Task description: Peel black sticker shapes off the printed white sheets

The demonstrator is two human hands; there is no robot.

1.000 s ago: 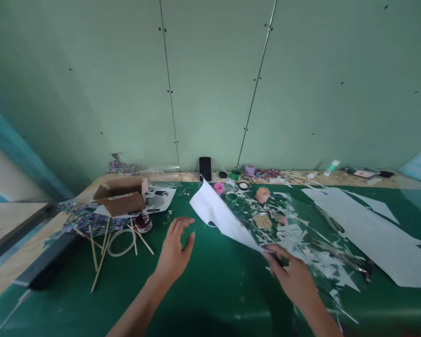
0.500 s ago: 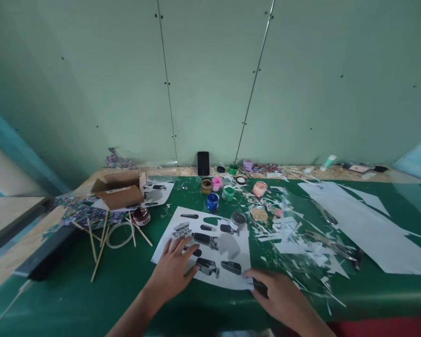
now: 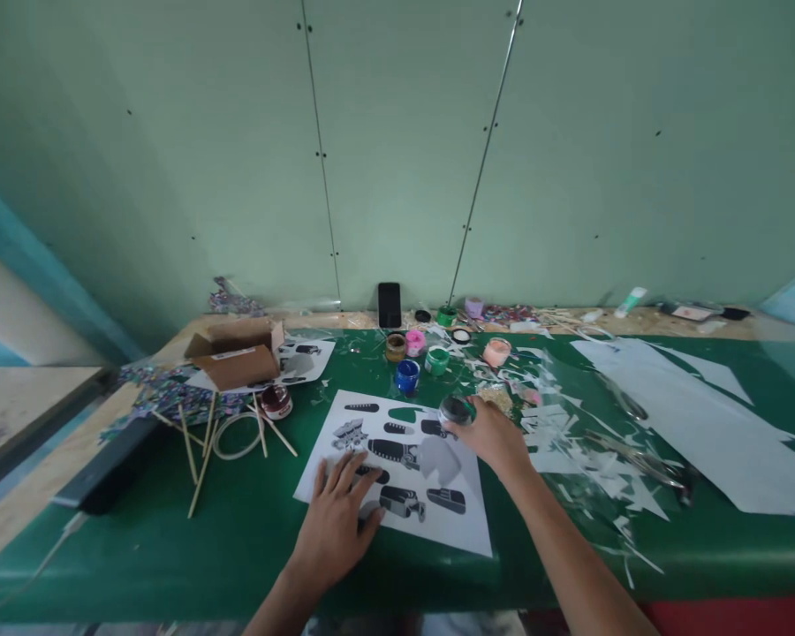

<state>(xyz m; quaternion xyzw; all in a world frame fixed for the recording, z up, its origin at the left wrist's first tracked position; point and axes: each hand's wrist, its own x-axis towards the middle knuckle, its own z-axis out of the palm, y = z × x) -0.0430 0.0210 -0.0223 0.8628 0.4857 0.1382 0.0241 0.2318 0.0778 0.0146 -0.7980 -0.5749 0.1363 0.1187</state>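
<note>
Left hand (image 3: 336, 521) open flat, pinning white printed paper sheet (image 3: 460, 528) | right hand (image 3: 496, 435) gripping small grey round jar (image 3: 455, 409) on it | I judge next: lift jar straight, sheet held.

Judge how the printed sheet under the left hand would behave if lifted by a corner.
Probably floppy: the printed sheet is thin paper lying flat on the green mat. Its cut-out holes might tear. Likely light and apt to slide; the left hand rests flat on it while the right hand touches a small jar at its edge.
</note>
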